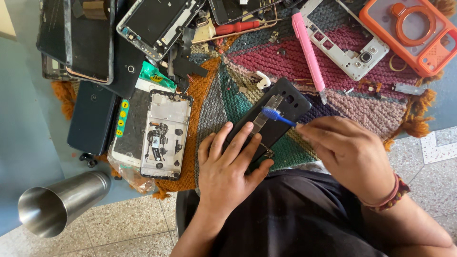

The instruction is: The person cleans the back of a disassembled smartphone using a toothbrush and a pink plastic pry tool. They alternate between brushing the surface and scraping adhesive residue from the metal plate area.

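— What can't you see?
— The left hand (pixel 228 164) covers the lower end of the black phone (pixel 273 119). The brush (pixel 276 115) handle vanishes inside the right hand (pixel 347 152).
— And the edges?
— The orange case (pixel 409 33) and top phone frames (pixel 157 24) are cut off; small parts beside the screwdriver (pixel 235 27) are too tiny to tell.

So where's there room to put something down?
Bare knitted mat lies between the pink pen-shaped tool and the red screwdriver, and by the steel cup on the speckled floor. The top left is crowded with phone parts.
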